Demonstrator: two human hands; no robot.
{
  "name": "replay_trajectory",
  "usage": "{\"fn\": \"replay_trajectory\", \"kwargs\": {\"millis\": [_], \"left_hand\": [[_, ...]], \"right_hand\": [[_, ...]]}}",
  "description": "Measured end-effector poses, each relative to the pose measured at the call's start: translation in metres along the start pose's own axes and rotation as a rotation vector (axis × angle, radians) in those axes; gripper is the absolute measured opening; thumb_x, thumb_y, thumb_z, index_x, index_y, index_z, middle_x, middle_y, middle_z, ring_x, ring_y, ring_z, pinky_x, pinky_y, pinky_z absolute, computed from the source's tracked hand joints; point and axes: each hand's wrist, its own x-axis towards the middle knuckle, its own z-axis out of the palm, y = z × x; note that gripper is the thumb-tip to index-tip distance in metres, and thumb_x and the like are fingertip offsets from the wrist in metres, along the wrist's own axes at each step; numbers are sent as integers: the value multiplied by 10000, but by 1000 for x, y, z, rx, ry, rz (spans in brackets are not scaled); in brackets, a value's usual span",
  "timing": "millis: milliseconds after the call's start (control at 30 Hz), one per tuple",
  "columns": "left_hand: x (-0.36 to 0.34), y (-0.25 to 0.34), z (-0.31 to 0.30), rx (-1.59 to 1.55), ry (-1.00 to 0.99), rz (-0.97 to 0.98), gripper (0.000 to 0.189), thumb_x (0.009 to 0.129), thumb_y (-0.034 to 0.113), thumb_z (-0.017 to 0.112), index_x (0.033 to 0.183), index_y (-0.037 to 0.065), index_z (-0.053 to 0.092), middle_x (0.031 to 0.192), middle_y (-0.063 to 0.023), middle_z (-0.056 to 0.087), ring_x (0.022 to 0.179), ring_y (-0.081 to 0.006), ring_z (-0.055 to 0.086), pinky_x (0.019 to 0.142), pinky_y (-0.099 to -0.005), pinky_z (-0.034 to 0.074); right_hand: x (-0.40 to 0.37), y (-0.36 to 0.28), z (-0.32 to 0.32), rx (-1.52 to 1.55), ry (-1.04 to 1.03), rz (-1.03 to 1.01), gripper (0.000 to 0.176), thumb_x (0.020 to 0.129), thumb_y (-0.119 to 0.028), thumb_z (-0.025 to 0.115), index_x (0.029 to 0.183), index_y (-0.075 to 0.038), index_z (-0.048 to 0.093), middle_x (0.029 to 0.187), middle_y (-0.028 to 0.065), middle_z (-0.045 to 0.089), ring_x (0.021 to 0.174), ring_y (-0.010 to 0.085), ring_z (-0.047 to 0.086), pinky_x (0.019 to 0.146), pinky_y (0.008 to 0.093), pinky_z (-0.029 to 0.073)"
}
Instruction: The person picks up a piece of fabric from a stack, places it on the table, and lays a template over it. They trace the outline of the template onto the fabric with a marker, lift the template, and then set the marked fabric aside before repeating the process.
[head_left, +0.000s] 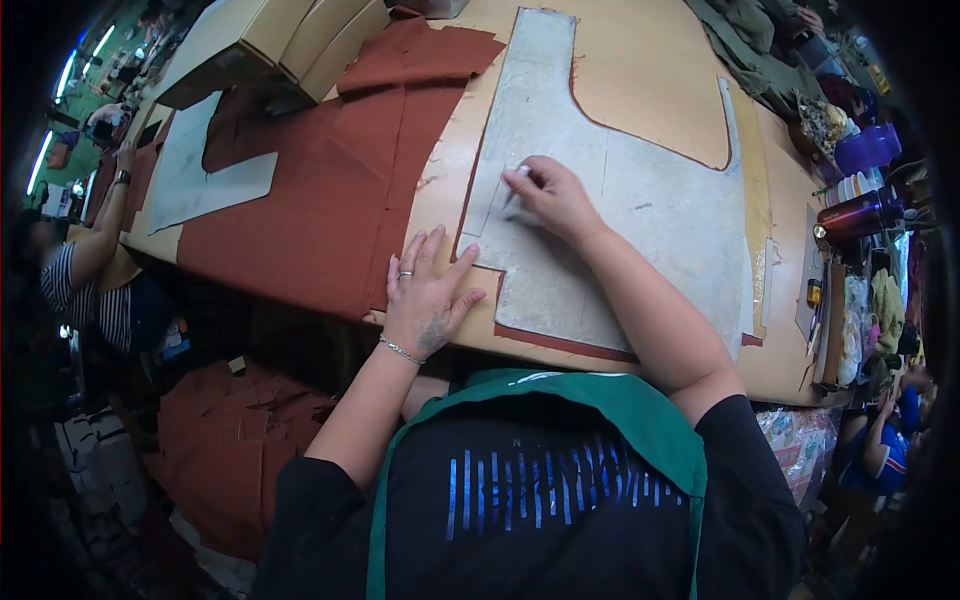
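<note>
A large grey-white pattern piece lies flat on the table, with rust-brown cloth showing along its edges. My right hand rests over its left part, fingers pinched around a slim pen-like marking tool with a white end. The tool's lower part is mostly hidden or blurred. Thin drawn lines run across the pattern piece near that hand. Flat at the piece's lower left corner, my left hand has its fingers spread and holds nothing. Its fingertips reach the bare tabletop beside the notch.
More rust-brown cloth covers the table's left side, with another pale pattern piece and cardboard boxes on it. Bottles and a purple container line the right edge. A person in a striped top works at left.
</note>
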Motion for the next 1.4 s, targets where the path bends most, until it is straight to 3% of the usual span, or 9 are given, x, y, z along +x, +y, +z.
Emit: {"fn": "replay_trajectory", "kwargs": {"millis": [133, 200, 267, 500, 667, 1100, 1300, 1333, 1400], "left_hand": [[-3, -3, 3, -44, 104, 43, 403, 789, 419, 519, 1114, 184, 556, 1134, -98, 395, 1115, -271, 335, 912, -467, 272], [-4, -4, 3, -63, 206, 88, 350, 770, 369, 564, 1030, 139, 607, 1021, -78, 437, 1016, -239, 387, 858, -405, 316], [-4, -5, 2, -80, 213, 93, 334, 765, 359, 572, 1015, 141, 614, 989, -67, 450, 988, -228, 398, 839, -394, 323], [-4, -6, 2, -100, 250, 89, 314, 756, 337, 586, 995, 136, 622, 857, -34, 457, 882, -210, 415, 761, -366, 338], [-3, -6, 2, -128, 225, 92, 286, 743, 289, 604, 983, 135, 626, 810, -26, 459, 846, -210, 425, 720, -357, 345], [4, -6, -1, -170, 214, 97, 261, 721, 201, 617, 962, 104, 636, 804, -22, 454, 823, -199, 418, 719, -335, 335], [4, -5, -3, -159, 200, 78, 251, 722, 190, 612, 952, 94, 640, 815, -31, 459, 814, -203, 419, 712, -331, 336], [5, -5, -3, -158, 204, 78, 250, 721, 187, 612, 951, 93, 641, 815, -33, 460, 813, -203, 420, 711, -330, 337], [5, -4, -3, -164, 200, 80, 249, 719, 182, 612, 949, 91, 642, 814, -37, 463, 810, -205, 422, 708, -328, 337]], "right_hand": [[0, -23, 33, -235, -176, -179, 279, 791, -283, 594, 713, -16, 563, 667, 96, 511, 634, 212, 466, 586, 312, 384], [-3, -24, 40, -334, -138, -192, 296, 780, -316, 596, 718, -27, 577, 719, 113, 521, 691, 255, 470, 631, 341, 388], [-7, -32, 43, -399, -168, -112, 310, 771, -353, 595, 735, -45, 594, 759, 122, 521, 789, 289, 465, 705, 373, 381], [-13, -43, 48, -478, -228, -128, 291, 767, -333, 599, 761, -43, 594, 793, 132, 518, 807, 304, 461, 727, 375, 381], [13, -28, 42, -458, -88, -269, 321, 779, -314, 584, 736, 4, 566, 797, 161, 510, 800, 319, 461, 718, 388, 389], [110, 1, 4, -453, 10, 2, 372, 795, -329, 550, 757, 39, 589, 837, 210, 537, 796, 350, 525, 736, 390, 423], [79, -21, 11, -333, -107, 8, 385, 783, -340, 560, 708, 37, 575, 778, 213, 541, 776, 355, 530, 702, 398, 421], [72, -16, 18, -322, -185, -45, 372, 774, -333, 570, 707, 33, 576, 751, 210, 539, 757, 358, 525, 702, 411, 419], [52, -20, 25, -337, -152, -188, 341, 770, -310, 574, 719, 27, 580, 788, 217, 547, 763, 367, 519, 712, 423, 416]]}}
